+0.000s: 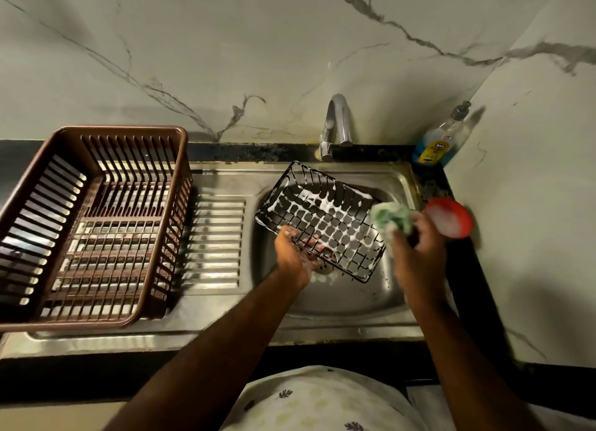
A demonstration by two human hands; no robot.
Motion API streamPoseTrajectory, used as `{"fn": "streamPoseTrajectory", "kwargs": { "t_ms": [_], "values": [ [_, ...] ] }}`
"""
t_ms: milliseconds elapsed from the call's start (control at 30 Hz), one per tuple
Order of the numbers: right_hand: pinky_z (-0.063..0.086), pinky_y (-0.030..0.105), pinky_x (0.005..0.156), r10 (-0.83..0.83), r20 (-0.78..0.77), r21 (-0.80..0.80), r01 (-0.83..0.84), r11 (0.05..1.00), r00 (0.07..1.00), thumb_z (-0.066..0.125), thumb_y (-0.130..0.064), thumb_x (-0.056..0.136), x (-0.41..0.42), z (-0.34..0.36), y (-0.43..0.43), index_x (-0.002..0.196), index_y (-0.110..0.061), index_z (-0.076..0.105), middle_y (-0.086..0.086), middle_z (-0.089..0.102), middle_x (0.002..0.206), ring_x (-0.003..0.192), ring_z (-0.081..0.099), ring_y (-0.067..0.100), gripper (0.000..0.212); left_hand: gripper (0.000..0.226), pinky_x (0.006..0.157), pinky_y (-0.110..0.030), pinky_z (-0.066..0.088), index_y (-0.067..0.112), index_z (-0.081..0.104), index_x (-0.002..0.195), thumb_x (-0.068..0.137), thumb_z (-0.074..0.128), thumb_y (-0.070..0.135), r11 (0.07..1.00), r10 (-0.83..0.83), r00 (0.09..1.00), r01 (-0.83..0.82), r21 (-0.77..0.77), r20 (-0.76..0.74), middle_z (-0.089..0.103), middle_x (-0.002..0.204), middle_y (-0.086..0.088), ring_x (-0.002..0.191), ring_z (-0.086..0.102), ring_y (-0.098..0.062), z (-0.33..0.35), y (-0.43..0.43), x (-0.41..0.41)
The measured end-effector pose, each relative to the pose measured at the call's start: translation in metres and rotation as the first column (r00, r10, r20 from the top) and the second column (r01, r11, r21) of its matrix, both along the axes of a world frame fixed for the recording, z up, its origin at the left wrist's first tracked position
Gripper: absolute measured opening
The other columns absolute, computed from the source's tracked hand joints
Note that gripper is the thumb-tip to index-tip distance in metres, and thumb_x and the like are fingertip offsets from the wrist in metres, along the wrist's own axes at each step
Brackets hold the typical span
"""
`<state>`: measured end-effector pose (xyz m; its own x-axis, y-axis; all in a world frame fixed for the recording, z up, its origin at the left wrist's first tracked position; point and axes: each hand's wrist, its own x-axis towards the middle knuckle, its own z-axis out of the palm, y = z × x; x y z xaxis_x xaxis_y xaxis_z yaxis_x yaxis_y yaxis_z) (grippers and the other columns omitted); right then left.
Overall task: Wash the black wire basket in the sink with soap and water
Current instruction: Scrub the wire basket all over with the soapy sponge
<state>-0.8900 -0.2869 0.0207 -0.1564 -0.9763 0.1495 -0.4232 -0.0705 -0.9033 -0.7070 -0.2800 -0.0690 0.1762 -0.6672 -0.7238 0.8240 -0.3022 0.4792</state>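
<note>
Two hands at work over sink [342, 301]. Our left hand [294, 254] grips near rim of basket [325, 219], fingers curled through wires, holding it tilted above sink bowl. White foam coats basket's mesh. Our right hand [417, 237] clutches green scrubber [392, 218] at basket's right edge, over right side of sink. Red soap tub [450, 218] sits on counter just right of sink. Soap bottle [433, 142] stands at sink's back right corner. Tap [335, 124] rises behind sink. Brown dish rack [90, 224] rests on sink's left drainboard.
</note>
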Motion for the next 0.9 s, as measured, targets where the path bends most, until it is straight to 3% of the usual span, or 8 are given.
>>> {"fn": "streamPoseTrajectory", "kwargs": {
  "t_ms": [100,200,367,500,700,767,833,900],
  "values": [
    [0.050,0.015,0.051,0.310,-0.294,0.071,-0.302,0.951,0.904,0.066,-0.011,0.093,0.022,-0.008,-0.012,0.115,-0.016,0.070,-0.005,0.072,0.086,0.061,0.062,0.000,0.023,0.020,0.107,-0.064,0.038,0.014,0.048,0.083,0.092,0.036,0.026,1.000,-0.028,0.999,0.028,-0.011,0.037,0.056,0.095,-0.014,0.089,0.054,-0.030,0.001,0.001,-0.005],
    [0.058,0.034,0.069,0.301,-0.576,-0.004,-0.371,0.929,0.760,0.066,-0.008,0.089,0.044,-0.028,-0.036,0.117,-0.015,0.072,0.005,0.070,0.105,0.087,0.063,0.017,0.029,0.041,0.092,-0.053,0.042,0.012,0.062,0.074,0.095,0.032,0.030,0.996,-0.087,0.994,0.089,-0.031,0.063,0.062,0.081,-0.012,0.074,0.055,-0.026,0.006,0.001,-0.009],
    [0.053,0.036,0.066,0.199,-0.840,-0.041,-0.424,0.905,0.505,0.076,-0.010,0.080,0.072,-0.052,-0.063,0.104,-0.020,0.073,0.000,0.069,0.095,0.089,0.060,0.023,0.025,0.046,0.089,-0.050,0.048,0.014,0.070,0.094,0.093,0.041,0.049,0.988,-0.151,0.985,0.153,-0.015,0.080,0.064,0.104,-0.016,0.088,0.061,-0.031,0.007,0.007,-0.012],
    [0.055,0.037,0.076,0.344,-0.840,0.186,-0.373,0.909,0.420,0.065,-0.015,0.092,0.080,-0.062,-0.063,0.114,-0.019,0.068,0.002,0.068,0.109,0.100,0.062,0.024,0.023,0.064,0.102,-0.064,0.046,0.019,0.074,0.109,0.090,0.046,0.073,0.986,-0.168,0.982,0.165,0.038,0.092,0.073,0.115,-0.016,0.110,0.066,-0.036,0.012,0.009,-0.011],
    [0.049,0.028,0.061,0.563,-0.365,0.479,-0.369,0.796,0.741,0.061,-0.022,0.093,0.102,-0.074,-0.037,0.082,-0.024,0.066,-0.004,0.066,0.078,0.077,0.067,0.020,0.012,0.081,0.108,-0.059,0.046,0.008,0.066,0.132,0.098,0.031,0.073,0.994,-0.107,0.990,0.107,0.002,0.096,0.065,0.131,-0.026,0.125,0.061,-0.040,0.022,0.009,-0.019],
    [0.054,0.031,0.071,0.492,-0.045,0.585,-0.376,0.718,0.869,0.057,-0.020,0.092,0.103,-0.071,-0.033,0.084,-0.021,0.065,0.001,0.070,0.081,0.082,0.068,0.022,0.012,0.079,0.102,-0.053,0.051,0.009,0.070,0.122,0.099,0.028,0.071,0.992,-0.126,0.989,0.127,-0.007,0.083,0.072,0.119,-0.023,0.120,0.064,-0.037,0.025,0.006,-0.020],
    [0.058,0.042,0.086,0.333,0.318,0.631,-0.460,0.624,0.888,0.055,-0.015,0.089,0.099,-0.062,-0.032,0.089,-0.019,0.069,0.007,0.075,0.093,0.093,0.071,0.024,0.014,0.078,0.087,-0.043,0.055,0.012,0.076,0.104,0.101,0.023,0.070,0.984,-0.163,0.982,0.168,-0.055,0.093,0.077,0.101,-0.016,0.105,0.070,-0.030,0.024,0.003,-0.017],
    [0.057,0.042,0.081,0.306,0.464,0.610,-0.550,0.570,0.832,0.055,-0.011,0.085,0.093,-0.049,-0.032,0.084,-0.015,0.066,0.011,0.072,0.094,0.093,0.070,0.026,0.012,0.083,0.080,-0.037,0.055,0.013,0.080,0.083,0.104,0.019,0.066,0.981,-0.162,0.984,0.168,-0.099,0.074,0.076,0.090,-0.014,0.087,0.074,-0.025,0.025,0.003,-0.014]
  ]
}}
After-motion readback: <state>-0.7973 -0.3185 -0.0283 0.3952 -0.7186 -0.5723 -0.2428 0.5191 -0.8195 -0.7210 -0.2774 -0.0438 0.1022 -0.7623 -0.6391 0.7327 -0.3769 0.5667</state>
